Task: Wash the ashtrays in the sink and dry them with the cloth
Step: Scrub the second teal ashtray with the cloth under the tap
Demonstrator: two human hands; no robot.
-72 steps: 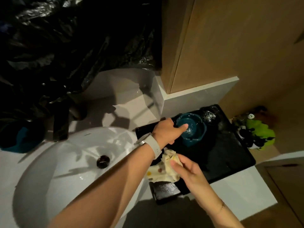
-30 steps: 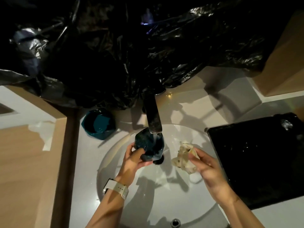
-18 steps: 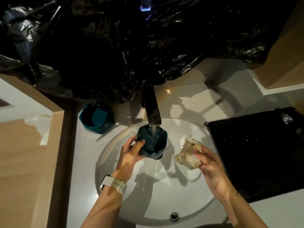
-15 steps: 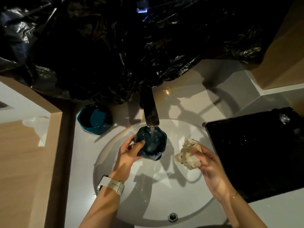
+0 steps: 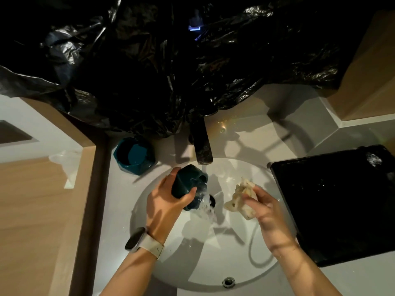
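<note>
My left hand (image 5: 165, 202) grips a dark teal ashtray (image 5: 188, 184) over the white sink (image 5: 213, 263), just below the dark faucet (image 5: 202, 146). The ashtray is tipped to the right and water pours out of it toward the drain (image 5: 212, 200). My right hand (image 5: 265, 208) holds a crumpled pale cloth (image 5: 241, 196) above the right half of the basin. A second teal ashtray (image 5: 134, 155) stands upright on the counter to the left of the faucet.
A black tray (image 5: 333, 201) lies on the counter right of the sink. Crumpled black plastic sheeting (image 5: 171, 60) hangs behind the faucet. Wooden panels (image 5: 32, 210) stand at the left and upper right. An overflow hole (image 5: 228, 282) sits at the basin's near edge.
My left hand took the ashtray from the black tray to the faucet, filled it under the stream, and has now tipped it sideways, spilling the water. My right hand kept holding the cloth.
</note>
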